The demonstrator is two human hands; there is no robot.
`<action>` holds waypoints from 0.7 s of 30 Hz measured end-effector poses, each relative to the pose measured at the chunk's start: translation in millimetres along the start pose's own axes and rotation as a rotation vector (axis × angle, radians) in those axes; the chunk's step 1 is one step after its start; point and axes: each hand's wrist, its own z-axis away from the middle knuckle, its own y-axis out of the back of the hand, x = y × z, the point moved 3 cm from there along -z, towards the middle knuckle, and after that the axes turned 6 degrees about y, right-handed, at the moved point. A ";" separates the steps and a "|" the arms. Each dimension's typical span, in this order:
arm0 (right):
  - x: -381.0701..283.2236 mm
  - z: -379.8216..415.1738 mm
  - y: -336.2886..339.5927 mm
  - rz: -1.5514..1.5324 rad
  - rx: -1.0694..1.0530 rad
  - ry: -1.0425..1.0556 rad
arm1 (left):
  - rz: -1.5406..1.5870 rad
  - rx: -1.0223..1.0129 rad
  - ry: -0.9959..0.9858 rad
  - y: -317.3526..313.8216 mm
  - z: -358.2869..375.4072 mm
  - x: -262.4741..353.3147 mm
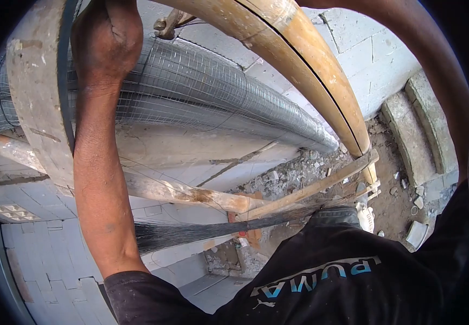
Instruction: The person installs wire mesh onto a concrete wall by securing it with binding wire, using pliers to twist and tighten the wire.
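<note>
My left hand (107,40) is raised at the top left, curled into a fist shape beside a dusty wooden board (36,81). Its fingertips and whatever they hold are hidden. Behind the wrist runs a long roll of wire mesh (202,81). My right arm (435,49) arches along the upper right and leaves the view at the top edge, with its hand out of sight. Between the arms a thick split bamboo pole (299,54) slants down to the right. A bundle of thin dark wires (191,234) stretches across below my left forearm.
A horizontal wooden pole (191,195) and a narrow wooden strip (310,187) cross the middle. Pale block walls (55,249) stand around. Rubble (310,168) covers the ground, and curved concrete pieces (413,130) lie at the right.
</note>
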 end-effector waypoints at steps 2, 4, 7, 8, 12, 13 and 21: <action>-1.3 -2.6 2.4 -0.008 0.071 0.050 | 0.006 0.006 0.002 -0.6 1.8 1.1; -3.7 -15.1 4.0 -0.145 0.087 0.080 | 0.035 -0.010 0.023 -1.0 3.6 1.3; -2.2 -7.0 17.1 -0.265 -0.170 -0.104 | 0.122 -0.065 0.083 0.2 2.8 0.1; -2.2 -6.7 19.2 -0.267 -0.233 -0.161 | 0.135 -0.083 0.086 1.0 2.4 1.7; 21.2 -17.5 -12.6 -0.230 -0.174 -0.154 | 0.068 -0.130 -0.060 17.8 -0.6 38.9; 25.4 -19.3 -16.5 -0.248 -0.173 -0.136 | 0.025 -0.141 -0.077 19.9 1.5 42.2; 46.6 -33.0 -32.5 -0.137 -0.112 -0.153 | -0.182 -0.218 -0.094 34.5 39.3 57.3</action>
